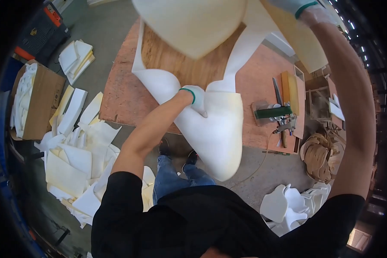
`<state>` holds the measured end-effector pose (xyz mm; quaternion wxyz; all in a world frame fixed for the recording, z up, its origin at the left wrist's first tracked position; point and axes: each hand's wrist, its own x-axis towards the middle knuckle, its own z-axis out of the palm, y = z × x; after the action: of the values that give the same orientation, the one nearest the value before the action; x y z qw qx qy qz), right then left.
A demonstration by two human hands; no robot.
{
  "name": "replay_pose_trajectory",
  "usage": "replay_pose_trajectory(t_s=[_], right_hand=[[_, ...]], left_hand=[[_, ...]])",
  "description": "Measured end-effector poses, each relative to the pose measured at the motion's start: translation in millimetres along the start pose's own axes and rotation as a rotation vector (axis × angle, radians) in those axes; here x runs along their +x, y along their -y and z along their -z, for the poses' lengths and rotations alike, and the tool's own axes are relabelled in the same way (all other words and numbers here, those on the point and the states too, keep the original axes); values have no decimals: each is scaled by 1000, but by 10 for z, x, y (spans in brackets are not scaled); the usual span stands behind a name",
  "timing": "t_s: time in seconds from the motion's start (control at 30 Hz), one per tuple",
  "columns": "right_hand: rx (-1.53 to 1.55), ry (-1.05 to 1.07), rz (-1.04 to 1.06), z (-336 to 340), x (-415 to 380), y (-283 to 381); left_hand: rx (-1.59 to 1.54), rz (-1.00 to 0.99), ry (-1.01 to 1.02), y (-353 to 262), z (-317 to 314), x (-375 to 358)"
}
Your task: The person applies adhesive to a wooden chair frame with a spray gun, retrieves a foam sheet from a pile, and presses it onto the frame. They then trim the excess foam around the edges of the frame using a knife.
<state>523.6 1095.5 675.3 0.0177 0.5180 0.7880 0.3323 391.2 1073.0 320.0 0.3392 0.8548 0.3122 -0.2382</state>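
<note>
My left hand (196, 99), in a white glove with a green cuff, is closed on the white foam sheet (219, 133) at a fold by the near edge of a wooden panel (172, 51). That foam spreads around the panel and hangs over the table's front edge. Above the panel a raised cream foam flap (193, 21) covers part of the wood and is blurred. At the top right, my right hand (288, 5), gloved too, reaches over a yellowish foam strip (303, 41); its fingers are smeared and cut off by the frame edge.
On the reddish worktable (124, 86), a clear box with a green brush (273, 112), a spray gun (286, 125) and a yellow block (289, 92) lie right. Foam offcuts (69, 163) and a cardboard box (41, 99) crowd the floor left. White molded pieces (288, 202) lie lower right.
</note>
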Motion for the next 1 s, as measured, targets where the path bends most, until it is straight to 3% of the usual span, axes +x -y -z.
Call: replay_pose_trajectory(t_s=[0.03,0.07,0.1,0.13,0.17,0.23,0.33,0.37,0.47,0.57,0.6,0.63,0.67,0.7,0.73,0.77,0.83,0.9,0.93,1.0], right_hand=[[107,-39,-14,0,-4,-71],[23,4,-70,24,48,-133],[-64,52,-123,68,100,-169],[-70,55,-125,83,153,-216],[-130,51,-153,74,202,-290],[-204,50,-224,127,282,-361],[-408,184,-214,38,440,-645],[-406,227,-323,15,446,-685],[-530,342,-355,-5,407,-726],[-538,438,-351,-212,356,-828],[-531,467,-359,-322,362,-899],[134,221,-125,-332,216,-1202],[779,182,191,-284,94,-1387],[758,210,159,-389,-24,-1490],[150,262,-145,-583,-3,-1281],[-475,502,-370,-769,21,-1056],[-461,504,-409,-707,-117,-1064],[-467,521,-408,-681,-144,-1054],[-465,513,-410,-655,-97,-1027],[-486,514,-351,-631,6,-898]], left_hand=[[101,20,18,32,-29,-54],[202,37,33,52,-47,-104],[347,19,-114,10,54,-223],[349,13,-117,65,82,-208],[373,-73,-327,138,108,-190],[161,-136,-359,274,297,-119],[167,-91,-302,308,530,-29],[170,-80,-278,290,591,6],[327,-139,-359,144,907,-25],[567,-153,-219,241,1108,104],[616,-173,-373,400,1146,181],[664,-194,-527,576,1162,209],[623,-277,-654,698,1246,2],[576,-358,-777,861,1328,-249],[507,-361,-959,1223,1325,-276],[432,-361,-1140,1653,1298,-295],[431,-64,-1154,2361,1079,-513],[434,414,-794,2840,842,-712],[439,420,-799,3041,823,-717],[-81,521,-1122,3312,754,-721]])
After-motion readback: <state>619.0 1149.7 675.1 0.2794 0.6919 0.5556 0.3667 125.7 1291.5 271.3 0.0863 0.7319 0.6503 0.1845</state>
